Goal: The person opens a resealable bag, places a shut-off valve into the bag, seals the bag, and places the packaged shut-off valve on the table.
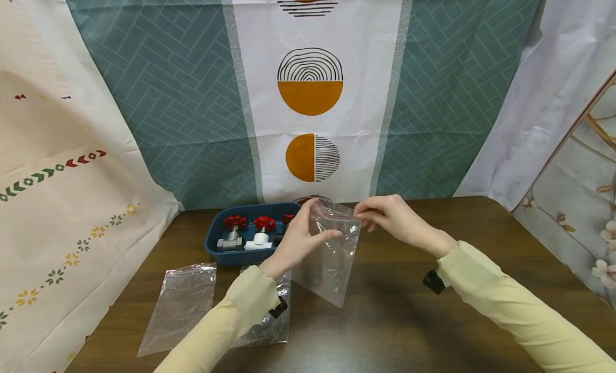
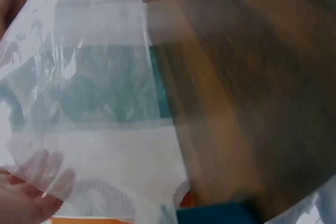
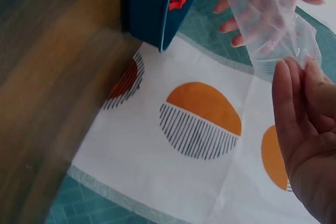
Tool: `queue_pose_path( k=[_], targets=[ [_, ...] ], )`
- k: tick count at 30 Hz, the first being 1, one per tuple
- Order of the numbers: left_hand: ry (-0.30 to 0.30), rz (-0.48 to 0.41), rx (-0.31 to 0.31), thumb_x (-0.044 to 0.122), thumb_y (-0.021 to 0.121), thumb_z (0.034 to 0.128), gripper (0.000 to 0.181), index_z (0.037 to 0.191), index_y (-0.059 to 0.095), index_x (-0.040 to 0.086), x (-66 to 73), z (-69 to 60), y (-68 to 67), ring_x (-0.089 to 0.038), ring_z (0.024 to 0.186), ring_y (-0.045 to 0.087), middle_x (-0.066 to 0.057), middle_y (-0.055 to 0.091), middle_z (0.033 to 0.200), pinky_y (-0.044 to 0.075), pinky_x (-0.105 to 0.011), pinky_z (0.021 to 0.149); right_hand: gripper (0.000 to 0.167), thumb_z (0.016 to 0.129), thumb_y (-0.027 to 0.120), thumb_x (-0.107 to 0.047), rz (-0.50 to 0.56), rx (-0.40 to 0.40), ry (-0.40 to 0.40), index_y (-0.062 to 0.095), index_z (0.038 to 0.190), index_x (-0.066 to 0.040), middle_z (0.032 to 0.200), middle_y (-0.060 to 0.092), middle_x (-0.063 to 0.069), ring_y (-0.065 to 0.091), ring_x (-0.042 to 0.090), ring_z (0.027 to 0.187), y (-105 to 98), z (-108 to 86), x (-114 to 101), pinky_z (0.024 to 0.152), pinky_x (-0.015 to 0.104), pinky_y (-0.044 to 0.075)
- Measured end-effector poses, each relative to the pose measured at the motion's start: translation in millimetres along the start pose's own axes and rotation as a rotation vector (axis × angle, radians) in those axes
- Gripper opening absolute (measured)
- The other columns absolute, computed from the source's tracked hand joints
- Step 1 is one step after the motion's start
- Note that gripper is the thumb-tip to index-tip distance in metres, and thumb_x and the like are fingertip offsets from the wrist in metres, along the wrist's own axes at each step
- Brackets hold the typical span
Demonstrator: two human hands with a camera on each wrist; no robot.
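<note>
A clear zip-lock bag hangs above the table, its zip edge uppermost. My left hand holds it by the left side, thumb across the front and fingers behind; those fingers show through the film in the right wrist view. At the top right corner, my right hand pinches the bag's edge between thumb and fingertips. In the left wrist view the bag covers much of the picture. Whether its mouth is parted is hard to tell.
Behind the left hand stands a blue tray of red-handled valves, including a metal valve and a white valve. A flat clear bag lies at left on the wooden table; another bag lies partly under the left forearm.
</note>
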State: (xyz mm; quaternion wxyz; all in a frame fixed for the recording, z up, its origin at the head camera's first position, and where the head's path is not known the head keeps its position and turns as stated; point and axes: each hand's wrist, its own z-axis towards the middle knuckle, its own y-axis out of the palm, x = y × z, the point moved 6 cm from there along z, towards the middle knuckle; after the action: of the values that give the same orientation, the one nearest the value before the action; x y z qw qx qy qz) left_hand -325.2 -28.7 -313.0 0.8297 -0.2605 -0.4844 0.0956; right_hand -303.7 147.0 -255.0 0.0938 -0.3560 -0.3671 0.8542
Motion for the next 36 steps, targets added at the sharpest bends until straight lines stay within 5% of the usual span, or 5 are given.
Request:
queue_pose_path(
  k=[6, 13, 23, 31, 36],
  targets=[
    [-0.017, -0.162, -0.04, 0.037, 0.079, 0.0676, 0.096, 0.139, 0.019, 0.011, 1.8, -8.7, 7.9, -0.017, 0.07, 0.061, -0.013, 0.049, 0.117, 0.05, -0.031, 0.064, 0.012, 0.081, 0.06, 0.006, 0.148, 0.087, 0.03, 0.065, 0.089, -0.002, 0.08, 0.061, 0.006, 0.058, 0.017, 0.067, 4.9, -1.5, 6.2, 0.052, 0.03, 0.05],
    [0.089, -0.116, 0.044, 0.032, 0.08, 0.0674, 0.095, 0.138, 0.021, 0.007, 12.4, -14.3, 9.3, -0.016, 0.09, 0.054, -0.005, 0.049, 0.115, 0.049, -0.026, 0.067, 0.014, 0.081, 0.061, 0.004, 0.128, 0.165, -0.036, 0.065, 0.089, -0.007, 0.081, 0.057, 0.001, 0.054, 0.016, 0.065, 7.4, -3.9, 6.6, 0.049, 0.031, 0.049],
    [-0.125, -0.28, -0.012, 0.037, 0.076, 0.0712, 0.08, 0.135, 0.033, 0.018, -7.3, -22.6, 15.8, -0.016, 0.098, 0.057, 0.0, 0.052, 0.119, 0.047, -0.034, 0.078, 0.019, 0.081, 0.056, 0.012, 0.184, 0.185, -0.109, 0.064, 0.089, -0.003, 0.081, 0.06, 0.005, 0.056, 0.02, 0.066, 11.4, -2.9, 8.5, 0.05, 0.03, 0.05],
    [0.023, -0.184, 0.004, 0.021, 0.069, 0.0814, 0.065, 0.133, 0.032, 0.01, 14.0, -35.0, 8.7, -0.011, 0.075, 0.062, -0.004, 0.058, 0.108, 0.05, -0.028, 0.061, 0.018, 0.079, 0.058, 0.014, 0.133, 0.155, -0.114, 0.064, 0.088, 0.0, 0.081, 0.06, 0.007, 0.056, 0.022, 0.065, 12.8, -0.5, -8.5, 0.052, 0.032, 0.05],
    [0.066, -0.103, 0.052, 0.024, 0.069, 0.0814, 0.064, 0.132, 0.032, 0.013, 5.7, -40.1, 6.1, -0.008, 0.067, 0.059, 0.0, 0.056, 0.104, 0.05, -0.027, 0.055, 0.018, 0.08, 0.058, 0.012, 0.142, 0.101, -0.115, 0.064, 0.094, 0.003, 0.082, 0.06, 0.01, 0.055, 0.016, 0.064, 15.1, 1.1, -17.7, 0.052, 0.035, 0.049]
  ],
)
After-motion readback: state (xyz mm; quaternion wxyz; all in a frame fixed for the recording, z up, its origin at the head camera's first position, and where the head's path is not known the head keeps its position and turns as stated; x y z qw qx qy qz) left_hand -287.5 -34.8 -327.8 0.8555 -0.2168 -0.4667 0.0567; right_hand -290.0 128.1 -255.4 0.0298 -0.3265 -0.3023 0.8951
